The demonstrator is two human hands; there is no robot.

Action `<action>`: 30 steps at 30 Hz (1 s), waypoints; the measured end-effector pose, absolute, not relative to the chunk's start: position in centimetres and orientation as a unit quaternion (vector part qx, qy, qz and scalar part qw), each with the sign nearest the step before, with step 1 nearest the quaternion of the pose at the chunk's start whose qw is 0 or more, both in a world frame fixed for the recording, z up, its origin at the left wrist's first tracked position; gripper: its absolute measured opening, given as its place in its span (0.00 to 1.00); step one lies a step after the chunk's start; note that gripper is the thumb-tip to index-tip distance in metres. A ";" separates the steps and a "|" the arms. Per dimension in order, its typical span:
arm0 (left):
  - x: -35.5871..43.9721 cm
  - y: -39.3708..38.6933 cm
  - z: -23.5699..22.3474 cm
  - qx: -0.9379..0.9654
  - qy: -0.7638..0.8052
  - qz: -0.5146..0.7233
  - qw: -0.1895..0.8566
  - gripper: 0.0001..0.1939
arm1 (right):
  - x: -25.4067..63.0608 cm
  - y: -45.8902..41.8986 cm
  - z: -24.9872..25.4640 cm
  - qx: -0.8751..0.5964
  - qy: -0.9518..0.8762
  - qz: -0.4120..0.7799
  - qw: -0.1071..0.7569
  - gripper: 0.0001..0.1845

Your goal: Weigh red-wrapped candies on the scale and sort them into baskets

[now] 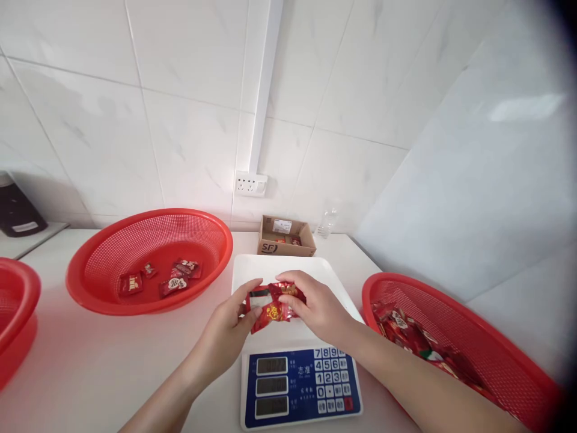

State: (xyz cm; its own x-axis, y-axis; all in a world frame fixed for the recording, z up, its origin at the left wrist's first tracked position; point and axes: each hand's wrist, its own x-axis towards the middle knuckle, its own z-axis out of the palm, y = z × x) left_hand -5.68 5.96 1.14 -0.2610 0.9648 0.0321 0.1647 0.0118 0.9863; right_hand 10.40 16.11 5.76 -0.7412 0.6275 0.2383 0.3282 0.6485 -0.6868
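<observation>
Over the white pan of a weighing scale (333,279), both of my hands hold small red snack packets (274,313). My left hand (228,322) pinches the packets at their left side, thumb in front. On the other side, my right hand (320,307) is closed around the right end. How many packets are in my grip, I cannot tell, as fingers cover parts of them. Below my hands is the scale's blue panel (297,415) with number keys and three small displays; their digits are too dim to read surely.
A red plastic basket (148,225) with several packets stands left. Another red basket (451,291), fuller of packets, is at the right; a third (18,276) is cut off at the left edge. Behind the scale are a cardboard box (288,248) and a clear plastic container (328,222).
</observation>
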 end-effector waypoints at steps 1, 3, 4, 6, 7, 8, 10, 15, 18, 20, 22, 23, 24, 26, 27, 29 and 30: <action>-5.7 6.0 1.1 0.473 0.613 0.514 0.368 0.24 | 10.5 16.5 5.6 -0.276 -0.886 0.279 0.246 0.12; -5.8 6.0 1.1 0.486 0.631 0.497 0.345 0.23 | 10.8 17.5 5.4 -0.300 -0.884 0.242 0.265 0.14; -5.8 6.1 1.0 0.501 0.632 0.484 0.340 0.24 | 11.1 17.9 5.3 -0.316 -0.878 0.237 0.272 0.14; -5.9 6.1 0.9 0.551 0.628 0.447 0.320 0.25 | 11.7 18.7 5.4 -0.347 -0.864 0.232 0.283 0.15; -6.0 6.1 0.7 0.574 0.631 0.427 0.300 0.25 | 12.0 19.0 5.4 -0.361 -0.857 0.232 0.286 0.15; -6.0 6.2 0.6 0.591 0.640 0.408 0.273 0.26 | 12.4 19.2 5.5 -0.373 -0.850 0.233 0.289 0.15; -6.0 6.2 0.4 0.600 0.662 0.391 0.218 0.25 | 12.9 19.4 5.9 -0.388 -0.840 0.235 0.298 0.15; -5.4 5.3 1.3 0.561 0.617 0.483 0.265 0.23 | 12.3 17.7 7.0 -0.362 -0.830 0.239 0.351 0.15; -4.5 4.4 2.4 0.479 0.490 0.544 0.484 0.33 | 10.4 15.3 7.4 -0.304 -0.834 0.254 0.383 0.14; -4.2 4.2 3.0 0.381 0.402 0.575 0.602 0.33 | 8.9 13.7 7.3 -0.245 -0.849 0.269 0.384 0.15; -4.1 4.2 3.5 0.282 0.342 0.609 0.658 0.28 | 7.4 12.4 6.8 -0.173 -0.876 0.270 0.361 0.18; -4.2 4.3 3.7 0.237 0.322 0.629 0.666 0.24 | 6.8 11.9 6.4 -0.142 -0.891 0.258 0.347 0.20; -4.4 4.4 3.9 0.199 0.309 0.650 0.665 0.20 | 6.3 11.6 6.1 -0.120 -0.904 0.238 0.333 0.22; -4.8 4.7 4.0 0.132 0.304 0.684 0.650 0.14 | 5.5 11.1 5.6 -0.115 -0.925 0.198 0.304 0.25; -4.9 4.8 4.1 0.107 0.307 0.695 0.641 0.13 | 5.2 11.0 5.4 -0.126 -0.931 0.186 0.288 0.27; -5.2 5.0 4.0 0.085 0.316 0.703 0.631 0.11 | 5.2 10.6 5.2 -0.150 -0.935 0.189 0.260 0.29; -5.3 5.0 4.0 0.088 0.322 0.704 0.627 0.10 | 5.3 10.4 5.2 -0.160 -0.933 0.197 0.256 0.30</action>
